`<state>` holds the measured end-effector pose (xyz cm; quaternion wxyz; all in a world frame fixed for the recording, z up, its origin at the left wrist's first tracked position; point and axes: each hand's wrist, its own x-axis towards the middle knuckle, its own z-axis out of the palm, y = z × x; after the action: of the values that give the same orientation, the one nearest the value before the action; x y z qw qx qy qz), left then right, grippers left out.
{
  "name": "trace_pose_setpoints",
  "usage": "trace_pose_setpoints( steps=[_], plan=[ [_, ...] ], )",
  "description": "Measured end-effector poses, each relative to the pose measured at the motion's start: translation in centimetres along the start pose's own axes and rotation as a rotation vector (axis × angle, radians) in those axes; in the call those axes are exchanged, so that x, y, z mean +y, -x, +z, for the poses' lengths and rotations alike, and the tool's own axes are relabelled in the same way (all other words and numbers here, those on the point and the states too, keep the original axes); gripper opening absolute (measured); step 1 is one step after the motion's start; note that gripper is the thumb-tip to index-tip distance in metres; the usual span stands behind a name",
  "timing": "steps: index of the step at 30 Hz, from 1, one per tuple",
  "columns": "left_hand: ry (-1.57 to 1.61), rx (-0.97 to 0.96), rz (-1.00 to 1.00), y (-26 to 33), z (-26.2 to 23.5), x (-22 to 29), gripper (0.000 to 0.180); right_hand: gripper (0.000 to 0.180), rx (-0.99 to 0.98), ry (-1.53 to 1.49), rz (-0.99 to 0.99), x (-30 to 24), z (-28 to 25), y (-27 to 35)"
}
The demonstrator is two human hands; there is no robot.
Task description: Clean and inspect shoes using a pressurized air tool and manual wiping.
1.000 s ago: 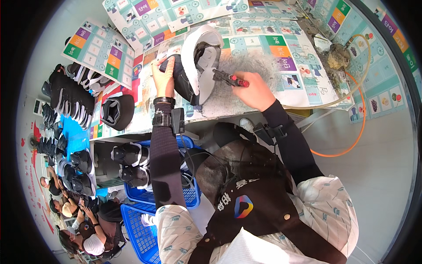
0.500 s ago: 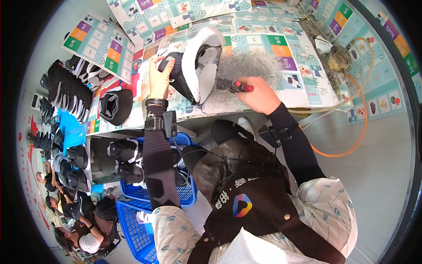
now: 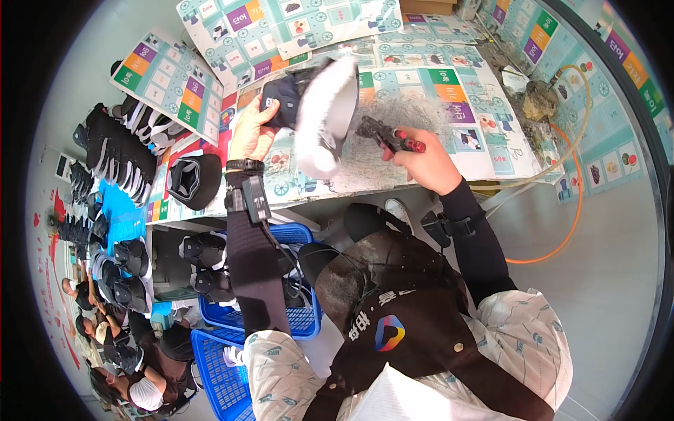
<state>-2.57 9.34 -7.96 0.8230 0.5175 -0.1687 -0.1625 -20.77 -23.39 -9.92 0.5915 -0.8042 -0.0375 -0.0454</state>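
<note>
My left hand [image 3: 254,130] grips a dark shoe [image 3: 286,100] with a thick white sole [image 3: 319,133] by its upper, the fingers closed round it. The shoe is lifted over the table and tilted, its sole side towards my right hand; motion blurs it. My right hand [image 3: 428,160] is closed round a small dark hand tool with red parts [image 3: 411,142]. The tool's dark head [image 3: 372,128] points at the shoe, with a gap between them. Exactly what kind of tool it is I cannot make out.
Dark dust lies on the printed table covering [image 3: 414,102]. Another black shoe [image 3: 193,179] rests at the left edge. Stacked shoes [image 3: 116,158] stand farther left, above blue baskets [image 3: 221,372]. An orange hose [image 3: 577,217] hangs at right. Several people [image 3: 140,386] sit at lower left.
The shoe has turned in my left hand, swinging its white sole more upright and hiding its inner side. My right hand with the tool has moved slightly right and down, away from the shoe.
</note>
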Motion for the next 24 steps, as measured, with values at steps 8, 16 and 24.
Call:
trace_pose_setpoints(
  steps=[8,16,24],
  plan=[
    [-0.269,0.240,-0.006,1.4,-6.3,-3.3,0.041,0.026,-0.025,0.220,-0.159,-0.9,1.2,-1.6],
    [-0.427,0.291,0.039,-1.0,-6.3,-3.1,0.051,0.017,0.081,0.404,-0.267,-1.4,3.3,-6.1],
    [-0.524,0.449,0.080,-3.7,-8.5,-3.9,0.045,0.022,0.056,0.415,-0.207,-1.9,3.6,-6.9]
  ],
)
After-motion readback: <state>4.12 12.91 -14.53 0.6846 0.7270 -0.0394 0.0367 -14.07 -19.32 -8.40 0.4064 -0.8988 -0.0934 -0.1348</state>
